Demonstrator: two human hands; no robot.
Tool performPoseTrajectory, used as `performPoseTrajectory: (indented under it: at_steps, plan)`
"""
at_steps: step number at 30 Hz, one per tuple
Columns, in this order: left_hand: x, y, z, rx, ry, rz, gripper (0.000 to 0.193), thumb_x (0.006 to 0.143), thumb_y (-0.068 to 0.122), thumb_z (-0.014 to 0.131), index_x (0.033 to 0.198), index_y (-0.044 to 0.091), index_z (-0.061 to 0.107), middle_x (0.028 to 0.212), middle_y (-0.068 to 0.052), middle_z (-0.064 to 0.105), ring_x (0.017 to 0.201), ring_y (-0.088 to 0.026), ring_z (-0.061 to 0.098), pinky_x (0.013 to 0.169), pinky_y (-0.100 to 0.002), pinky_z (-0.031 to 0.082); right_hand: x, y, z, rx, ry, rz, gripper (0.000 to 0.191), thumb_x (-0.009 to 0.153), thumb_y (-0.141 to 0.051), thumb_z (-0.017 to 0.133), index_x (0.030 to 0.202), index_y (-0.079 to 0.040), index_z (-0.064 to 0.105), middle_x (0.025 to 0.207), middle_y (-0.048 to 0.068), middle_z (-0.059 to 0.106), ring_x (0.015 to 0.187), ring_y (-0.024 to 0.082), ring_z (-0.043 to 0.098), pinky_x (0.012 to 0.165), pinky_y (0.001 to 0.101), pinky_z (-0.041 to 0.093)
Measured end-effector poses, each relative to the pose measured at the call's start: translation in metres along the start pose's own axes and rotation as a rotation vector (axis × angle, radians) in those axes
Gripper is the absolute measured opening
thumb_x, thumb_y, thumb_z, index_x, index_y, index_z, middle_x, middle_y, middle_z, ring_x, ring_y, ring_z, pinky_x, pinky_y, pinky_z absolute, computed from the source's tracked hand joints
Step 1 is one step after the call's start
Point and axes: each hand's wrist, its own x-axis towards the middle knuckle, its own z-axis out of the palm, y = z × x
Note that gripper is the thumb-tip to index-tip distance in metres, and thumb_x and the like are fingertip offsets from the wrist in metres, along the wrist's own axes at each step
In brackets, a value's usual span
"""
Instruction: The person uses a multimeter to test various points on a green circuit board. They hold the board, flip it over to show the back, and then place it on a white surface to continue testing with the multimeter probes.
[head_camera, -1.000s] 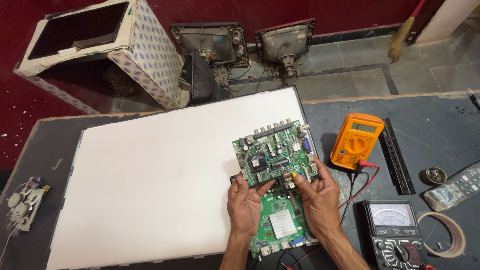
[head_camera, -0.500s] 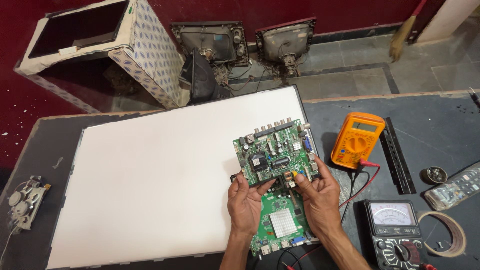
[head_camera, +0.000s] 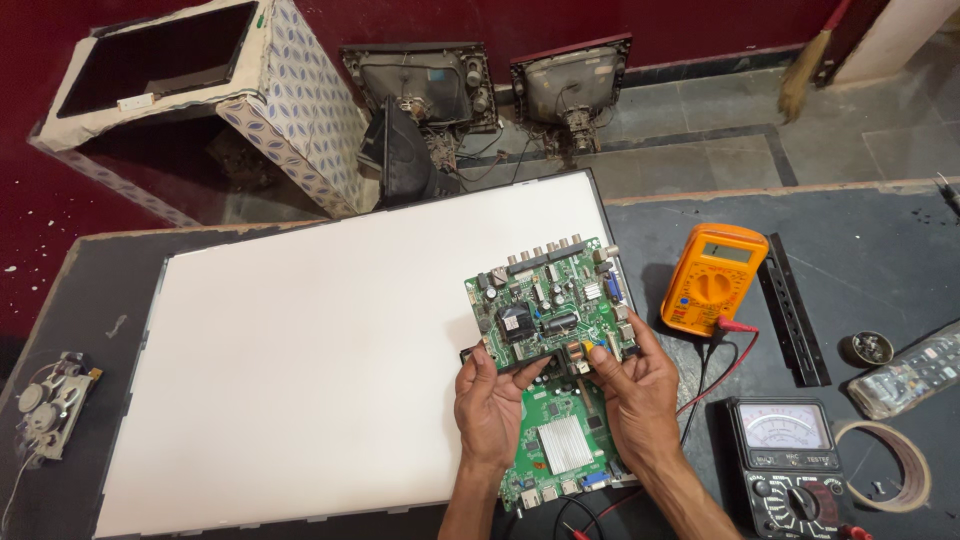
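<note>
Circuit board (head_camera: 552, 303) on panel (head_camera: 300, 360); multimeter (head_camera: 712, 279) to right.

Dark grey worktable (head_camera: 880, 250) carries a big white flat panel (head_camera: 320, 370), an orange multimeter (head_camera: 712, 280), a black analog meter (head_camera: 790, 465), a black metal strip (head_camera: 792, 310), a tape roll (head_camera: 893, 468), a grey remote (head_camera: 910, 372) & 1 small mechanism (head_camera: 48, 405) at left edge.

A green circuit board (head_camera: 550, 302) packed with components, held tilted above the white panel (head_camera: 320, 360).

Bare hands (head_camera: 560, 400), bare forearms, no sleeves, rings or gloves visible.
</note>
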Motion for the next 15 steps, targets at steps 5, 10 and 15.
performPoseTrajectory:
  at_steps: [5, 10, 15]
  plan:
    - [-0.0021, -0.0011, -0.0018, -0.004, 0.001, 0.003, 0.044, 0.110, 0.030, 0.037, 0.124, -0.006, 0.058, 0.117, -0.020, 0.072, 0.110, -0.029, 0.072, 0.102, -0.046, 0.058, -0.0018, 0.0028, -0.0018, 0.018, -0.002, -0.004, 0.065, 0.091, 0.001, 0.065, 0.151, 0.005, 0.041, 0.118, 0.015, 0.071, 0.101, 0.017, 0.071, 0.087, 0.0329, 0.060]
    - [-0.0050, -0.0042, -0.0039, -0.008, 0.007, 0.000, 0.044, 0.110, 0.030, 0.037, 0.124, -0.006, 0.057, 0.117, -0.020, 0.072, 0.110, -0.029, 0.072, 0.101, -0.046, 0.059, -0.0038, 0.0068, -0.0057, 0.013, 0.001, -0.003, 0.065, 0.091, 0.002, 0.065, 0.151, 0.005, 0.041, 0.116, 0.016, 0.071, 0.100, 0.017, 0.071, 0.086, 0.0323, 0.060]
    - [-0.0056, -0.0033, -0.0041, -0.001, 0.012, -0.001, 0.046, 0.110, 0.031, 0.036, 0.125, -0.006, 0.057, 0.117, -0.020, 0.072, 0.110, -0.029, 0.072, 0.101, -0.046, 0.059, -0.0040, 0.0073, -0.0048, 0.013, 0.003, 0.003, 0.065, 0.091, 0.002, 0.064, 0.151, 0.005, 0.041, 0.114, 0.015, 0.072, 0.098, 0.017, 0.071, 0.085, 0.0323, 0.061]
